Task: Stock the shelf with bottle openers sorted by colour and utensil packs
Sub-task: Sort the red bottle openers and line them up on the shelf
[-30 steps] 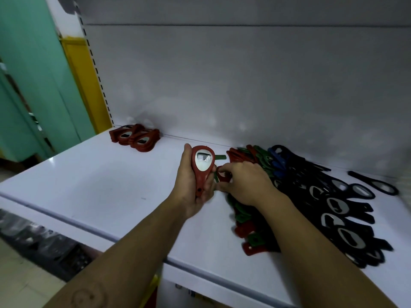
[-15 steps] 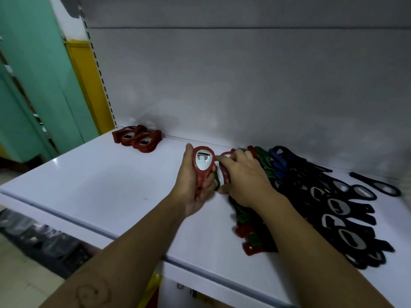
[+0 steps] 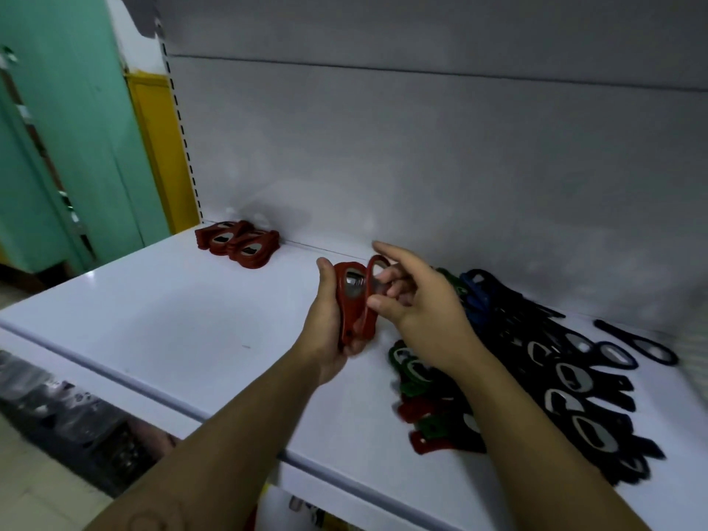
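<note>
My left hand [image 3: 325, 320] grips a red bottle opener [image 3: 350, 300] upright above the white shelf [image 3: 172, 331]. My right hand [image 3: 417, 304] pinches a second red opener [image 3: 373, 281] between thumb and fingers and holds it against the first one, index finger stretched out. A small stack of red openers [image 3: 239, 247] lies at the back left of the shelf. To the right sprawls a mixed heap: green and red openers [image 3: 417, 400] near me, blue ones [image 3: 475, 293] at the back, black ones [image 3: 574, 381] on the right.
The grey back panel [image 3: 421, 147] closes off the shelf behind. A lone black opener [image 3: 636, 341] lies at the far right. The shelf's front edge [image 3: 161, 392] runs diagonally below my arms. A green and yellow wall stands to the left.
My right hand lifted a second red opener out of the heap and brought it up beside the one in my left hand. Both hands rose slightly.
</note>
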